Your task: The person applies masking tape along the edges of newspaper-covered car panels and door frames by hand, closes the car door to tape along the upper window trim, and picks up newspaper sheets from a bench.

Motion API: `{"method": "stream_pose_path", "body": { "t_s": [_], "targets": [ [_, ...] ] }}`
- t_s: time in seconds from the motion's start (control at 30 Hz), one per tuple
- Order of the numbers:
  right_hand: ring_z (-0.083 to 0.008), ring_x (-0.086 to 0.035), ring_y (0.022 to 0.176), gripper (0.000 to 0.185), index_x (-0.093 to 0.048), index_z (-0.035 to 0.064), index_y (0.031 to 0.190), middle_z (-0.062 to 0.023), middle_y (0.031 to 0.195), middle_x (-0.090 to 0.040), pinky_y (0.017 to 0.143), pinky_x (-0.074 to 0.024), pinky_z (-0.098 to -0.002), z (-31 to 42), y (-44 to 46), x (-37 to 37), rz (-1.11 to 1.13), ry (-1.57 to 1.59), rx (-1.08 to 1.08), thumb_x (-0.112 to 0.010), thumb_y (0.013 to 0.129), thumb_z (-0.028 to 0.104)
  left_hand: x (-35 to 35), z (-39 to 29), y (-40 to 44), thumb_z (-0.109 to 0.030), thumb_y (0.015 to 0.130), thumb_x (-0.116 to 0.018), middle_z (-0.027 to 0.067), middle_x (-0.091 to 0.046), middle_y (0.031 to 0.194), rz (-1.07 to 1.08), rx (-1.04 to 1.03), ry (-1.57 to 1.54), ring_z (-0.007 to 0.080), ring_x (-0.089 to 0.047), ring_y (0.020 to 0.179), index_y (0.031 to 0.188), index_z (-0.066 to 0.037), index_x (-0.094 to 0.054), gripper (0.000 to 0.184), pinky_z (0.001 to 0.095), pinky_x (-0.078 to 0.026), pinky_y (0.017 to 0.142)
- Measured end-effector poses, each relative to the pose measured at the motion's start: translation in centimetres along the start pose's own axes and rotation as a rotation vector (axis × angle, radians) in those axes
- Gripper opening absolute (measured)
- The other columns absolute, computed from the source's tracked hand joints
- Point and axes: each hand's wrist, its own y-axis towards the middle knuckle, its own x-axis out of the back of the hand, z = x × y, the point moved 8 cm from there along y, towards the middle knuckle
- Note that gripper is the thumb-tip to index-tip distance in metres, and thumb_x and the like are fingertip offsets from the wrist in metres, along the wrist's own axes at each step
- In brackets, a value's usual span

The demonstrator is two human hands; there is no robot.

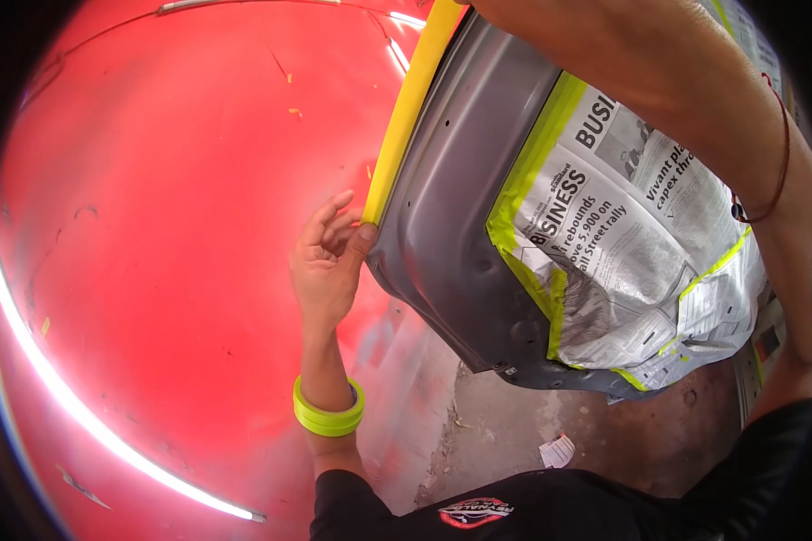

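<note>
- Yellow tape strip [401,126] is along the left outer edge of a grey vehicle panel [465,153]; it runs from the top of my view down to the lower corner.
- Left hand [329,261] pinches the lower end of this strip, with the thumb laid on it; the other fingers are loosely bent over the red surface [171,225].
- Right hand is beyond the upper border of my view, so I cannot tell if it is open or closed; I see only the right forearm [668,72], which passes in front of the panel.
- On the left forearm I see a yellow-green tape roll [329,419], worn like a bracelet.
- Newspaper sheets [622,216] cover the middle of the panel, and yellow-green tape [532,149] borders them.
- Below the panel I see the stained floor [496,415], where a small printed paper [558,451] lies.
- At the left, a bright light tube [72,406] curves in my lens.
</note>
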Motion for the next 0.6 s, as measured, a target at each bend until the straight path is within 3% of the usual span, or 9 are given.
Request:
{"method": "stream_pose_path", "body": {
  "t_s": [0.1, 0.2, 0.23, 0.3, 0.4, 0.5, 0.6],
  "targets": [
    [-0.018, -0.061, 0.057, 0.018, -0.059, 0.0089, 0.053, -0.0042, 0.056, -0.054, 0.046, -0.0447, -0.0301, -0.6, 0.8, -1.3, 0.374, 0.19, 0.035, -0.073, 0.064, 0.007, 0.1, -0.7, -0.2, -0.005, 0.092, -0.07, 0.0138, -0.066, 0.116, -0.041, -0.078, 0.082, 0.0145, -0.069, 0.087, 0.132, 0.002, -0.055, 0.043, 0.0275, -0.056, 0.079],
    [-0.0172, -0.058, 0.054, 0.021, -0.056, 0.0097, 0.051, -0.0038, 0.054, -0.051, 0.044, -0.0405, -0.0302, -0.2, 0.7, -2.3, 0.299, 0.198, 0.084, -0.073, 0.062, 0.007, 0.2, -0.8, -0.4, -0.005, 0.091, -0.071, 0.0155, -0.061, 0.122, -0.03, -0.158, 0.177, 0.0147, -0.07, 0.084, 0.133, 0.0, -0.055, 0.046, 0.028, -0.057, 0.078],
    [-0.017, -0.057, 0.053, 0.02, -0.056, 0.0096, 0.051, -0.0039, 0.054, -0.05, 0.044, -0.0397, -0.0305, 0.4, 0.3, -1.7, 0.031, 0.093, 0.09, -0.073, 0.061, 0.006, 0.2, -0.7, -0.5, -0.002, 0.091, -0.07, 0.0133, -0.058, 0.127, -0.024, -0.158, 0.212, 0.0137, -0.069, 0.085, 0.134, 0.0, -0.054, 0.046, 0.0277, -0.056, 0.078],
    [-0.0167, -0.056, 0.053, 0.02, -0.055, 0.0094, 0.052, -0.004, 0.053, -0.05, 0.043, -0.0389, -0.0308, 0.3, -0.2, -0.1, -0.239, -0.014, 0.101, -0.072, 0.061, 0.005, 0.1, -0.6, -0.5, 0.001, 0.091, -0.069, 0.0112, -0.054, 0.131, -0.022, -0.158, 0.246, 0.0127, -0.069, 0.086, 0.135, 0.0, -0.053, 0.047, 0.0274, -0.055, 0.078],
    [-0.0171, -0.057, 0.053, 0.018, -0.057, 0.0086, 0.054, -0.0045, 0.055, -0.053, 0.044, -0.0407, -0.0314, -0.1, 0.7, -0.6, 0.047, 0.156, 0.145, -0.073, 0.063, 0.005, -0.2, -1.3, -0.5, 0.003, 0.09, -0.068, 0.0105, -0.053, 0.132, 0.001, -0.207, 0.267, 0.0138, -0.068, 0.09, 0.135, 0.0, -0.053, 0.047, 0.0281, -0.055, 0.081],
    [-0.0174, -0.059, 0.056, 0.014, -0.062, 0.0081, 0.057, -0.005, 0.058, -0.057, 0.046, -0.0433, -0.0316, 0.2, 1.0, -1.4, 0.165, 0.071, 0.142, -0.074, 0.065, 0.007, -0.8, -2.1, -0.1, 0.005, 0.091, -0.067, 0.0112, -0.055, 0.131, 0.017, -0.33, 0.277, 0.0161, -0.068, 0.097, 0.136, 0.002, -0.051, 0.048, 0.0289, -0.055, 0.084],
    [-0.0171, -0.059, 0.056, 0.014, -0.062, 0.008, 0.058, -0.0047, 0.057, -0.057, 0.047, -0.0442, -0.0318, 0.2, 1.6, -2.1, 0.216, 0.068, 0.119, -0.074, 0.066, 0.007, -0.6, -1.2, 0.7, 0.003, 0.089, -0.069, 0.0167, -0.064, 0.122, 0.053, -0.161, 0.023, 0.0213, -0.069, 0.102, 0.136, 0.001, -0.052, 0.05, 0.0335, -0.055, 0.09]
  ]
}}
